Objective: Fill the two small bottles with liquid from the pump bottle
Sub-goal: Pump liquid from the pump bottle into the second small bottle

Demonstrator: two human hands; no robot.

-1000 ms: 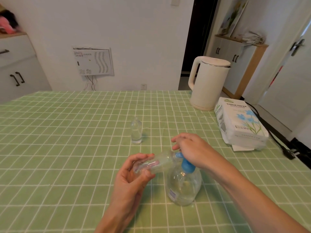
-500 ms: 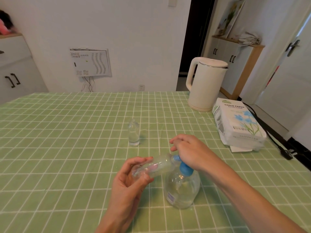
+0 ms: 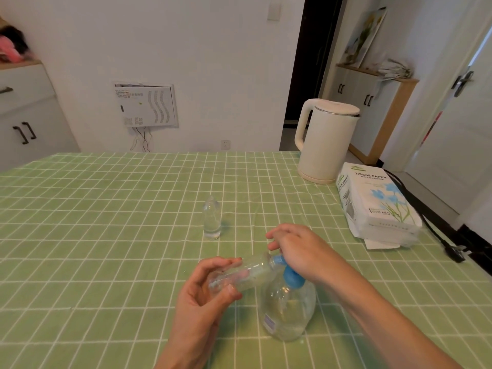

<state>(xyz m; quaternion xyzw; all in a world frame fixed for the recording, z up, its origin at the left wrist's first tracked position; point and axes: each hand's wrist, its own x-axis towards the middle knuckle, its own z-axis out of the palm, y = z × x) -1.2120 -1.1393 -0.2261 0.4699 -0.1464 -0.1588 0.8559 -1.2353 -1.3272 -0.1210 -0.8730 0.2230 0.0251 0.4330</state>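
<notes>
- Holding bottle (image 3: 239,274) tilted, left fingers (image 3: 222,262) gripping it, mouth at nozzle (image 3: 278,260): hold steady.
- Right fingers (image 3: 282,231) lie relaxed over pump (image 3: 292,278); press slowly, straight down.

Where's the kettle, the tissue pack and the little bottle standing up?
kettle (image 3: 330,145), head view, middle of its body.
tissue pack (image 3: 378,198), head view, printed top face.
standing small bottle (image 3: 212,217), head view, its clear side.

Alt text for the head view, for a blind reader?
The left hand holds a small bottle on its side at the blue pump of a pump bottle, with the right hand on top of the pump. A second small bottle stands upright behind on the green checked tablecloth; a white kettle and tissue pack sit at right.
</notes>
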